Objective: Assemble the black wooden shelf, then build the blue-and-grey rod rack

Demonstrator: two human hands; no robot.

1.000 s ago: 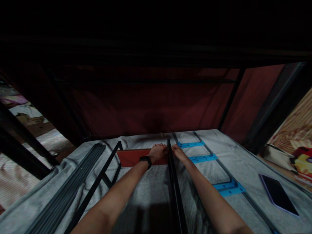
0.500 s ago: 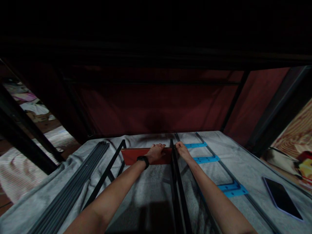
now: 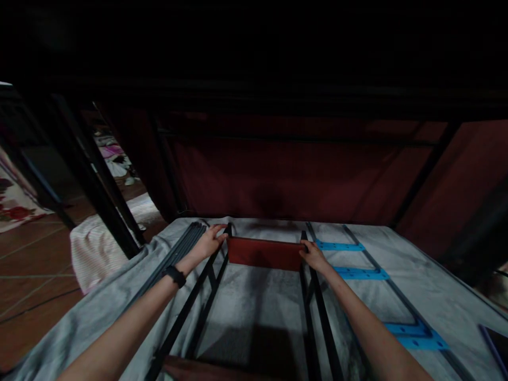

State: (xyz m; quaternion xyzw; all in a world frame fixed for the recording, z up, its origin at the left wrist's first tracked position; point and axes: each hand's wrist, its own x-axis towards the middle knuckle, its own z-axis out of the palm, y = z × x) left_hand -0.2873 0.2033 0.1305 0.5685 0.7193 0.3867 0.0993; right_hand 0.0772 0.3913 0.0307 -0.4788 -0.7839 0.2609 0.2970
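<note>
red panel (image 3: pixel 264 253) between black rails (image 3: pixel 313 296), blue brackets (image 3: pixel 359 273) beside.

Blue flat brackets (image 3: pixel 341 246) lie on the grey cloth (image 3: pixel 416 286); a bundle of dark rods (image 3: pixel 178 251) lies at left edge.

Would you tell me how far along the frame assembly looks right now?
Done: red panel stands between two black rails. In hand: left hand grips the left rail, right hand the right rail. Left: spare rods and blue-bracketed frame lie unattached.
</note>
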